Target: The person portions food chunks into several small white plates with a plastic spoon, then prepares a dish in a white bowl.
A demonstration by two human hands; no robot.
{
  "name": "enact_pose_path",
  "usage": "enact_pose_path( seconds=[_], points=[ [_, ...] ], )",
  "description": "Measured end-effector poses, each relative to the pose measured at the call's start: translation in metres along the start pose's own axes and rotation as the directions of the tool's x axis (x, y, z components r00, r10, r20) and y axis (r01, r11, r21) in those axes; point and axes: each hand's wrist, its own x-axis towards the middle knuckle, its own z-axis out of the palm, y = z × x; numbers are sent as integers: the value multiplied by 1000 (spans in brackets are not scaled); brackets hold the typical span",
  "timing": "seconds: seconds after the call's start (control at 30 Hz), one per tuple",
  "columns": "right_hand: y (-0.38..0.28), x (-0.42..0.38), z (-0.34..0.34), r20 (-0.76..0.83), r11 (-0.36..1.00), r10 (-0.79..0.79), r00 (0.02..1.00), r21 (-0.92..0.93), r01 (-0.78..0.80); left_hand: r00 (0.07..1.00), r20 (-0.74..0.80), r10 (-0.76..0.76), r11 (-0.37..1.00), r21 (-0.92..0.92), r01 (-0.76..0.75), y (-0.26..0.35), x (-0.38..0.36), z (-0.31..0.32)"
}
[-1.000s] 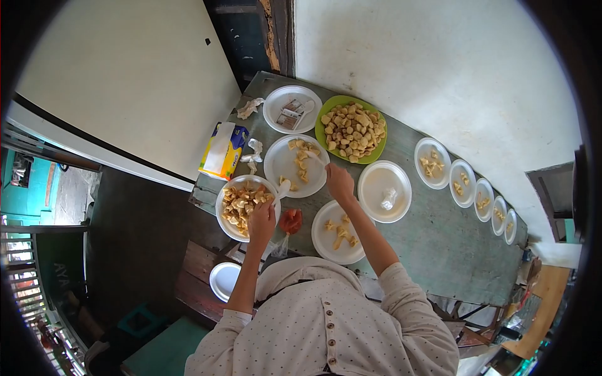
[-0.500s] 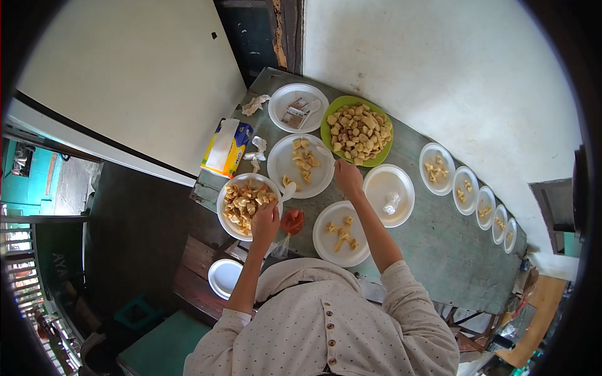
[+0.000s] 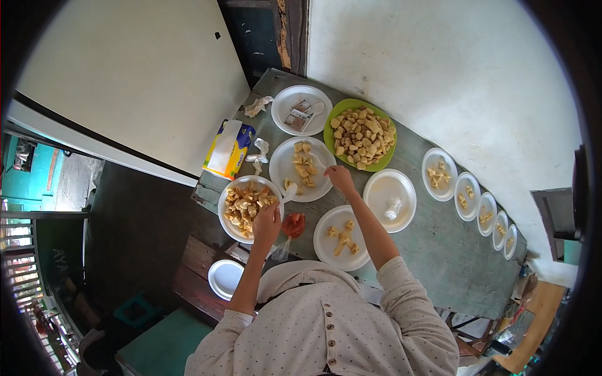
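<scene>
My left hand is closed on a white plastic spoon at the right edge of a white plate heaped with folded, golden fried dough pieces. My right hand grips another white spoon, its head pointing over the middle plate. On that plate lie several folded dough pieces in a loose column. Nearer my body, a plate carries a few more pieces. A knotted bag of red sauce lies between the plates.
A green plate piled with round fried pieces stands by the wall. Beside it, a white plate holds small packets. A plate with a white crumpled lump sits right of centre. Several small filled plates line the right edge. Tissues stand left.
My right hand has moved slightly left and down with its spoon, farther over the middle plate. My left hand stays at the heaped plate; the whole view has shifted slightly.
</scene>
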Motion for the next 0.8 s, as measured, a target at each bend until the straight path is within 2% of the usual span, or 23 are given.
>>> enact_pose_path(
  seconds=[0.17, 0.23, 0.27, 0.33, 0.37, 0.43, 0.57, 0.63, 0.7, 0.8],
  points=[
    [0, -1, 1, 126, 996, 19, 992, 79, -30, 1000, 1, 5, 1000, 14, -5, 2, 0, -2],
    [-2, -3, 2, 189, 978, 129, 974, 140, -156, 1000, -13, 16, 1000, 7, -16, 2, 0, -1],
    [-4, -3, 1, 188, 978, 129, 974, 140, -157, 1000, -8, 15, 1000, 2, -15, 1, 1, -1],
    [-3, -2, 2, 300, 934, 195, 934, 234, -270, 1000, -1, 15, 1000, -2, -15, 1, 1, -1],
    [-2, -2, 3, 300, 933, 196, 934, 235, -271, 1000, -4, 15, 1000, -6, -16, 1, 2, -1],
    [-6, -6, 2, 342, 875, 273, 899, 299, -380, 1000, -5, 17, 1000, -9, -17, 0, 2, -2],
    [0, -17, -4, 366, 831, 221, 904, 414, -371, 1000, -12, 26, 1000, 5, -26, -1, 3, -2],
    [2, -34, -12, 315, 840, 141, 939, 464, -282, 999, -5, 51, 999, 15, -51, 0, 2, -2],
    [14, -55, -17, 278, 845, 124, 952, 473, -249, 993, -12, 120, 993, 11, -119, 3, 1, -1],
    [40, -96, -28, 197, 875, 119, 973, 443, -197, 985, 102, 141, 990, -19, -140, 21, -4, -6]
  ],
)
